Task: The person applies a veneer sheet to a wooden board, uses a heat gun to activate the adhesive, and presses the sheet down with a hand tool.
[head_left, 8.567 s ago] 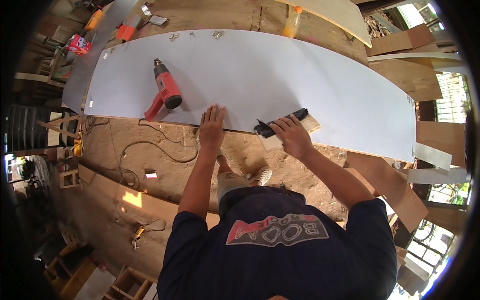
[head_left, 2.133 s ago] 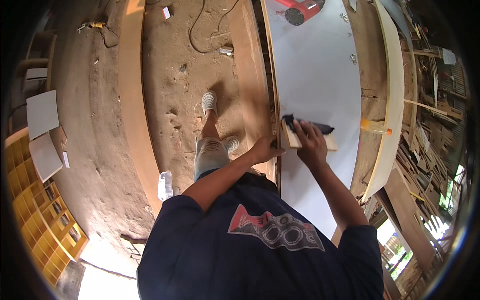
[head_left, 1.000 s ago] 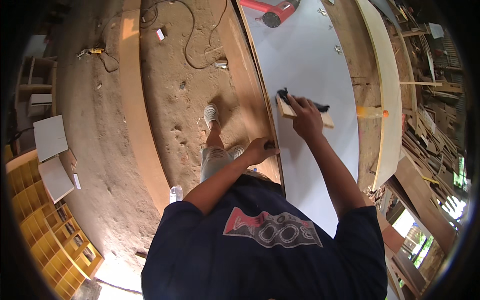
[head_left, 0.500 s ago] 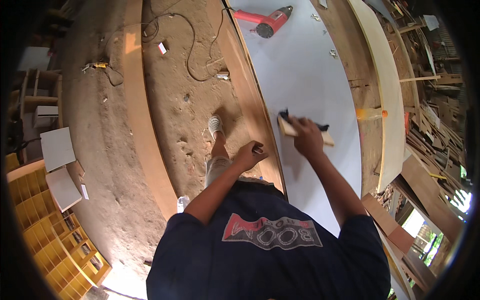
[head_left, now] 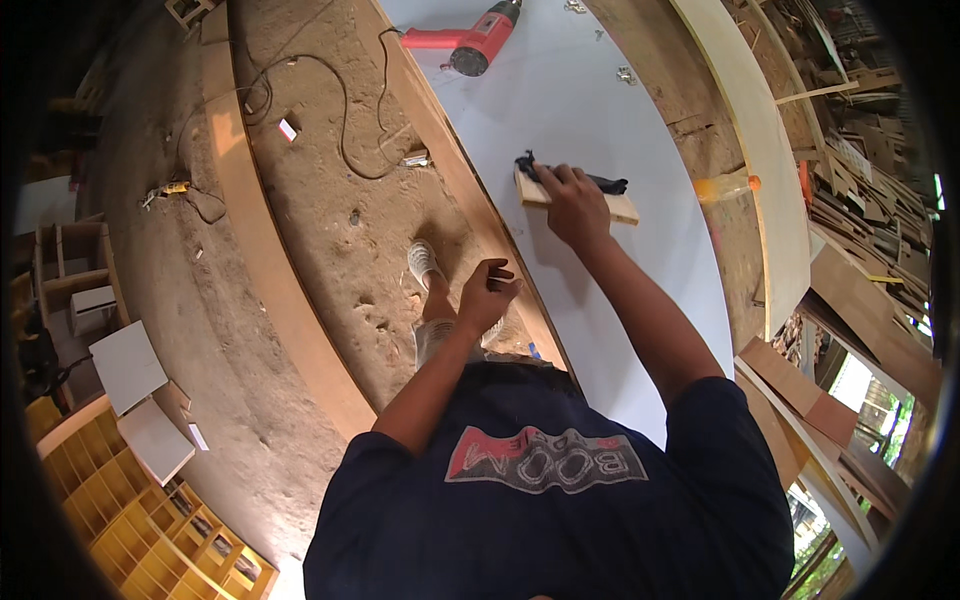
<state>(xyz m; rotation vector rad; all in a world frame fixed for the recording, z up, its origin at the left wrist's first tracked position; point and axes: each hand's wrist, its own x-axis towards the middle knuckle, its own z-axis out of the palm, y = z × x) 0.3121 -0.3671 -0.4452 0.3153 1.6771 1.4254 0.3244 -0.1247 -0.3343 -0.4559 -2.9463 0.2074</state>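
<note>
My right hand [head_left: 578,208] grips a pale wooden block [head_left: 622,209] with a bunched black cloth [head_left: 604,184] along its far side. The block rests against a long, smooth white panel [head_left: 660,290], and its underside is hidden. To the left, my left hand [head_left: 488,294] hovers near the panel's wooden edge strip, its fingers loosely bent and apart with nothing visible in them. Farther along the panel lies a red heat gun [head_left: 480,45] with a dark nozzle.
Metal hinges [head_left: 626,75] sit near the panel's right side. Beside it lies a bottle with orange contents [head_left: 726,188]. A cable [head_left: 345,130] loops over the dirt floor. A long plank [head_left: 275,275] lies left, yellow compartmented shelving [head_left: 130,510] at lower left, and wood scraps [head_left: 860,170] at right.
My right hand has slid the block and cloth farther up the panel, toward the heat gun. My left hand has lifted slightly, its fingers pointing more away from me. The whole view has shifted.
</note>
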